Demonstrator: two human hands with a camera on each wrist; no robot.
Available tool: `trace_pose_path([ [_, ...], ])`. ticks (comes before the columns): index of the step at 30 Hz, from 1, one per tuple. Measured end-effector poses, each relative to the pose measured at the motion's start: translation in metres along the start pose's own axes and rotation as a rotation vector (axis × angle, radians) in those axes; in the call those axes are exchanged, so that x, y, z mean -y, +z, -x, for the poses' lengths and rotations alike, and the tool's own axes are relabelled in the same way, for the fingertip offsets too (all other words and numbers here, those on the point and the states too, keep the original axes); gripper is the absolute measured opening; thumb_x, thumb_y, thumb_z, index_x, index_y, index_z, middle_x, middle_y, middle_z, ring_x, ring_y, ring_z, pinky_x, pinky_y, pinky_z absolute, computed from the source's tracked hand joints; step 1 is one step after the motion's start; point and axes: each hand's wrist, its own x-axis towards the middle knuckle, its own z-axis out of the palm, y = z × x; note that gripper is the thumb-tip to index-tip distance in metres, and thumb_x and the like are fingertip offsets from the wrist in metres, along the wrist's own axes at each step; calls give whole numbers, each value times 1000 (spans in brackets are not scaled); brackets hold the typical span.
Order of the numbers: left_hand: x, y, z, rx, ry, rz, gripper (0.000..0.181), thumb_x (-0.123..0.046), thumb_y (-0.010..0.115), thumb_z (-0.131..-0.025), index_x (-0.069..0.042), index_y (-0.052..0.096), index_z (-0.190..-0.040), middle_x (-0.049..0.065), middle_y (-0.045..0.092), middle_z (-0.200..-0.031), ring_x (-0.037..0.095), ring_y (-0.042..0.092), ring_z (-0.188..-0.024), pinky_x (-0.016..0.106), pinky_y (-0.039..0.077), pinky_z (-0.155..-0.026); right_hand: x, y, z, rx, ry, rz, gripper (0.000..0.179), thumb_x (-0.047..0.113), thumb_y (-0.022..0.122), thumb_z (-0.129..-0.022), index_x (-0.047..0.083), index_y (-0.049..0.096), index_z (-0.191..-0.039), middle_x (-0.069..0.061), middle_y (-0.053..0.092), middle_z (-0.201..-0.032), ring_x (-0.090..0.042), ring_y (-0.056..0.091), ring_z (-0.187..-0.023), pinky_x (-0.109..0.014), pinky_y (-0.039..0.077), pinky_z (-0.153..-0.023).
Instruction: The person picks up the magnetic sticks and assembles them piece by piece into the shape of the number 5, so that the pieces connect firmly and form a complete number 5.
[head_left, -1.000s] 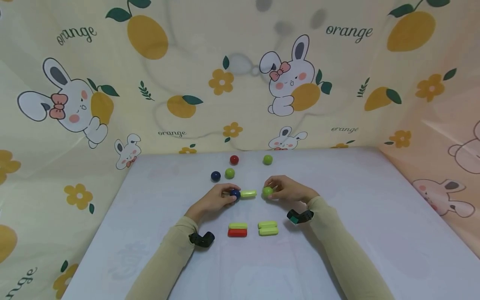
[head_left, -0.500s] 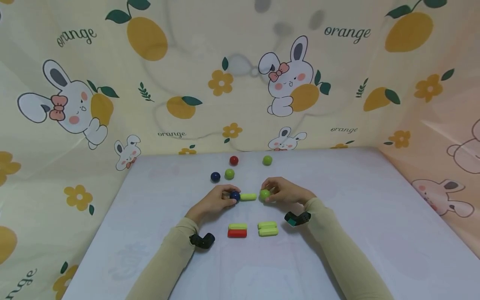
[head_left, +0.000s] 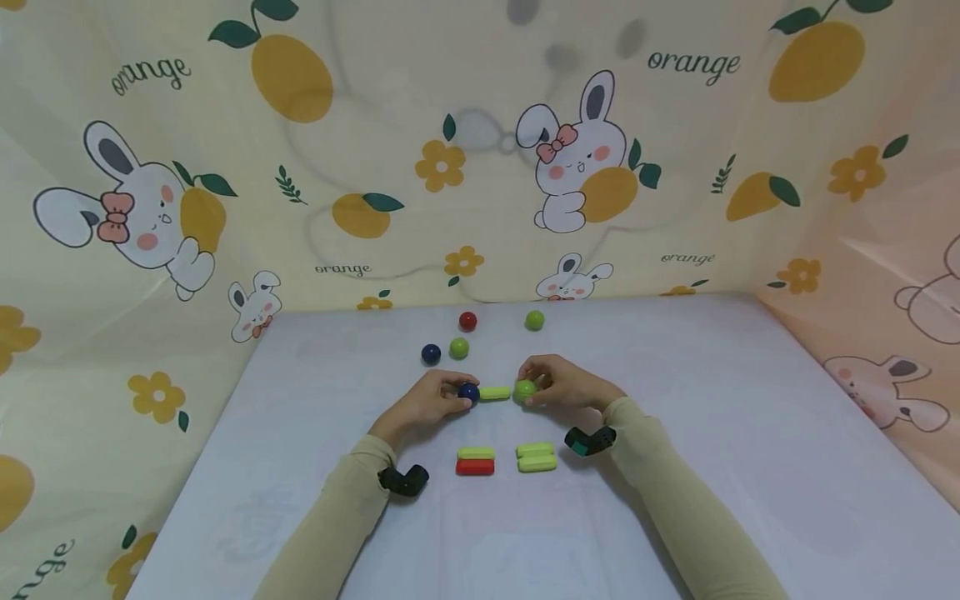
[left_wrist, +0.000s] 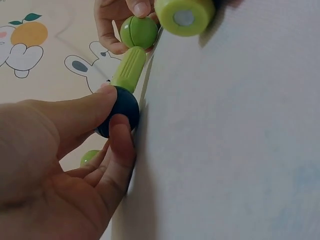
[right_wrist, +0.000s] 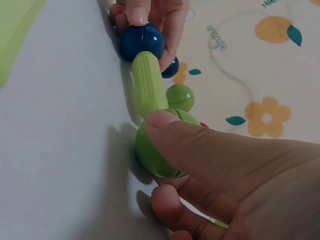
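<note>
My left hand [head_left: 431, 402] pinches a dark blue ball [left_wrist: 122, 111] between thumb and fingers. A ridged light green rod [head_left: 494, 392] extends from that ball toward the right. At the rod's other end, my right hand [head_left: 566, 383] holds a green ball [right_wrist: 162, 145] with a seam round it, its thumb lying over the ball. Ball, rod and ball stand in one line, low over the white table. In the right wrist view the rod's near end meets the green ball, partly covered by my thumb.
Nearer me lie a light green rod [head_left: 476, 452] beside a red rod [head_left: 475, 467], and two light green rods [head_left: 536, 457] side by side. Farther back are a blue ball [head_left: 431, 354], a green ball [head_left: 459, 347], a red ball [head_left: 468, 321] and another green ball [head_left: 534, 320].
My right hand has moved left with its green ball, closing the gap to the rod's free end. My left hand stays nearly in place, holding the blue ball.
</note>
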Motion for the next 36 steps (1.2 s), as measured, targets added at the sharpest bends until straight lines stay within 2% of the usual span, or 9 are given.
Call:
trace_pose_path([
  [8, 1, -3, 1, 6, 21, -15, 35, -13, 68, -96, -18, 68, -130, 8, 66, -130, 16, 63, -108, 33, 55, -94, 1, 5, -3, -23, -17, 7, 30, 12, 76, -90, 9, 62, -116, -13, 67, -122, -23, 61, -104, -43, 51, -97],
  [11, 2, -3, 1, 7, 34, -15, 34, -13, 68, -96, -17, 68, -130, 9, 66, -128, 16, 63, -105, 32, 55, -91, 0, 7, -4, -27, -8, -2, 30, 14, 76, -91, 11, 63, -118, -12, 66, -124, -23, 59, -103, -41, 51, -96],
  [18, 6, -2, -1, 9, 46, 17, 35, -15, 68, -96, -17, 66, -132, 10, 64, -131, 16, 62, -105, 29, 54, -88, 0, 8, -4, -33, -49, 4, 28, 14, 73, -93, 8, 65, -119, -13, 66, -124, -21, 60, -100, -40, 52, -95],
  [21, 7, -3, -2, 8, 51, 16, 40, -17, 68, -97, -16, 62, -136, 12, 63, -129, 16, 63, -96, 29, 54, -83, -2, 6, -5, -42, -41, 18, 27, 15, 73, -93, 9, 65, -119, -13, 66, -124, -20, 62, -101, -42, 52, -97],
  [25, 6, -2, -2, 9, 38, 53, 42, -18, 64, -99, -14, 56, -141, 13, 65, -124, 16, 66, -86, 29, 56, -79, -9, -1, -3, -65, -17, 19, 27, 15, 73, -93, 11, 66, -118, -13, 66, -125, -21, 64, -100, -42, 52, -98],
  [36, 2, -4, 1, 11, 29, 79, 37, -22, 53, -105, -10, 57, -140, 10, 67, -102, 16, 62, -79, 25, 54, -77, -20, -11, 0, -125, 14, -21, 36, 17, 75, -92, 6, 65, -125, -17, 63, -130, -22, 65, -101, -33, 51, -90],
])
